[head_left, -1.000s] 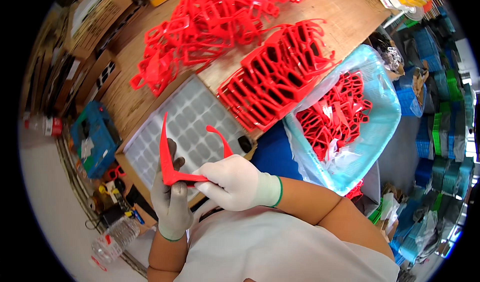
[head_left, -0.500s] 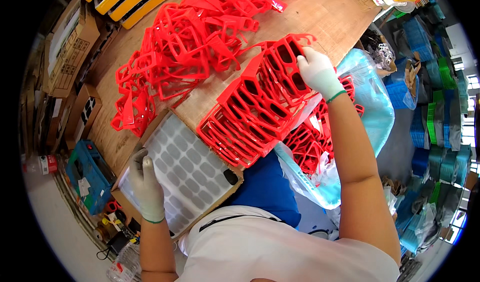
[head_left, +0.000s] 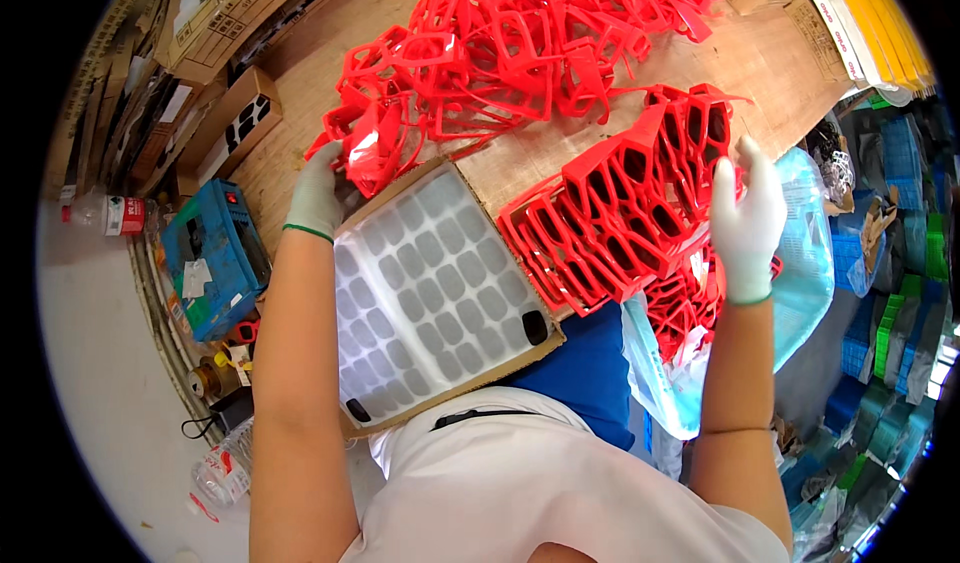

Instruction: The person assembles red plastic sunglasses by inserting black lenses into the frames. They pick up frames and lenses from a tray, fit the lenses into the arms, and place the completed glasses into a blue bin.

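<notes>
Fingers apart and holding nothing, my gloved right hand hovers beside the right end of a row of red sunglasses with dark lenses, packed side by side. At the far left corner of a shallow cardboard box is my gloved left hand. Its spread fingers reach to the near end of a heap of loose red glasses frames; the fingertips are partly hidden, so contact is unclear. A translucent sheet with rows of grey lens-shaped patches lies in the box. Two black lenses rest at its near corners.
More red frames fill a bag-lined light-blue bin at right. Cardboard boxes, a blue machine and plastic bottles stand at left. Stacked blue and green crates line the far right.
My right hand has let go of the sunglasses row and drawn back from it. My left hand has moved from above the box to its far left corner. The whole view has shifted.
</notes>
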### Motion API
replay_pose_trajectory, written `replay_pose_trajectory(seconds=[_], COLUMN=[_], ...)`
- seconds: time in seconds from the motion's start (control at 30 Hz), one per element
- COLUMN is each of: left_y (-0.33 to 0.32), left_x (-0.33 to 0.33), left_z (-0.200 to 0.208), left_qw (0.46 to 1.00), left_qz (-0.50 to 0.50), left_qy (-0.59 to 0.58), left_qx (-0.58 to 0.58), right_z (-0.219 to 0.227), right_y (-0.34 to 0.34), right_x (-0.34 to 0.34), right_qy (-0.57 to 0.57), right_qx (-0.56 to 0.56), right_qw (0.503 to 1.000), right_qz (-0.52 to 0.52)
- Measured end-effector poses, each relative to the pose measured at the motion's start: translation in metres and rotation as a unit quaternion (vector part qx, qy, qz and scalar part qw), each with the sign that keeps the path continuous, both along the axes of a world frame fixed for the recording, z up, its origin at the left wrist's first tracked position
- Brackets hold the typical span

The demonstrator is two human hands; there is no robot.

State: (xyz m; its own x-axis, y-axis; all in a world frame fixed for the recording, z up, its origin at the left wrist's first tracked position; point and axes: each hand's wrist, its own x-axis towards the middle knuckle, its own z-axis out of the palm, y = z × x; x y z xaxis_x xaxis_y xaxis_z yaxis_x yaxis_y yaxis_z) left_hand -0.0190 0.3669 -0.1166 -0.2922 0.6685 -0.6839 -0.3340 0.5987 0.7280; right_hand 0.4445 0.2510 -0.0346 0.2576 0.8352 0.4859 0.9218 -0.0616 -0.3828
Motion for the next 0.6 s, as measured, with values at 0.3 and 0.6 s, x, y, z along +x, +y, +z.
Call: replay_pose_trajectory(seconds=[0.3, 0.6], left_y=[-0.027, -0.041], left_x=[-0.025, -0.038], left_z=[0.056, 0.130], left_qw=[0.965, 0.779], left_qz=[0.068, -0.232], left_qy=[0.021, 0.471], left_qx=[0.253, 0.343], right_z=[-0.016, -0.051], right_y=[-0.113, -0.128], right_x=[-0.124, -0.193], right_qy=[0.136, -0.133], right_qx=[-0.087, -0.396], right_qw=[0.932, 0.870], right_qz=[0.324, 0.261])
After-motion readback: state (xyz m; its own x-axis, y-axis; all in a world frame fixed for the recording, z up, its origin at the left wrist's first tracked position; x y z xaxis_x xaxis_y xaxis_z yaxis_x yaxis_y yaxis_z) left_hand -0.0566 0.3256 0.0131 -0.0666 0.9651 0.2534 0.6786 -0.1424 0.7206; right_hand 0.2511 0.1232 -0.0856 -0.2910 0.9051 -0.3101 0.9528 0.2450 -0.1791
